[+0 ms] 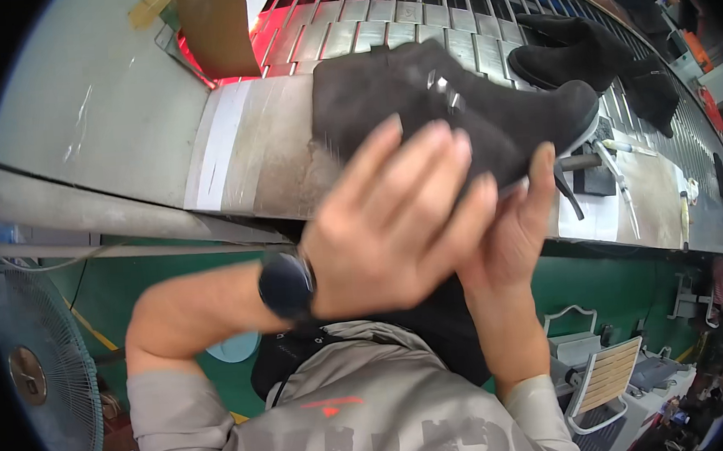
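A dark brown suede ankle boot with a small metal buckle (454, 110) is held up at the centre of the frame, toe pointing right and sole turned down and away, apparently so that its side can be looked over at close range. It is gripped from beneath at the sole by the right hand (516, 223), whose thumb is raised against the toe edge. The left hand (395, 223) is laid over the near flank of the boot with its fingers spread flat and slightly blurred, a black round wristwatch (286, 288) worn at the wrist. Behind the boot, a slatted metal conveyor (380, 15) is seen running toward the upper right, where a second dark suede boot (572, 56) is carried sole-down on the slats. A grey metal desk (247, 150) is set along the conveyor's near edge. A caged floor fan (41, 374) stands at lower left, and a wooden-slatted chair (607, 376) at lower right.
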`<state>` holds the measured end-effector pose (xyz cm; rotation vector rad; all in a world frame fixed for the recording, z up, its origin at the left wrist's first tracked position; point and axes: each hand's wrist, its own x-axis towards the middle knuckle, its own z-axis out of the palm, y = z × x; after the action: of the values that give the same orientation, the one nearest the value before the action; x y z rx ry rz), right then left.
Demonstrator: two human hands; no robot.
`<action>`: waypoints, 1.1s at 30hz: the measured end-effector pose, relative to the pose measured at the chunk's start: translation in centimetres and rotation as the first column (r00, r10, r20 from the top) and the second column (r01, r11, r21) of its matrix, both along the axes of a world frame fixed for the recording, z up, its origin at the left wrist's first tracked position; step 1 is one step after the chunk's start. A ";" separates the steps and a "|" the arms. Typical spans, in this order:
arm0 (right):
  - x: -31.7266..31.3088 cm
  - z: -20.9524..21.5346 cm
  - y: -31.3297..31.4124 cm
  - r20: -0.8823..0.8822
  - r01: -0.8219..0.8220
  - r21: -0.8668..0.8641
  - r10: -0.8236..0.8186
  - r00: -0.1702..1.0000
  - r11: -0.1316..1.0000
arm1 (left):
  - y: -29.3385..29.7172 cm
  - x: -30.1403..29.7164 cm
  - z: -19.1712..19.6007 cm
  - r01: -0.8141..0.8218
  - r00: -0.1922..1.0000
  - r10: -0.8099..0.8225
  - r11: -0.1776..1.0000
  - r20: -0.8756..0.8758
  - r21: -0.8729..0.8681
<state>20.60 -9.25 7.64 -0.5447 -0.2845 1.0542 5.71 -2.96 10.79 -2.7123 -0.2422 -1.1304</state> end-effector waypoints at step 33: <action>-0.1 -13.9 -14.1 -0.010 -0.123 0.035 0.123 0.992 0.992 | -4.3 -12.0 -10.2 0.662 0.744 0.346 -0.497 0.572 -0.561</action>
<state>20.49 -23.37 -6.29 -0.4944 -0.3282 1.1695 -6.34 -7.29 0.63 -3.2368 -1.8743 -3.4772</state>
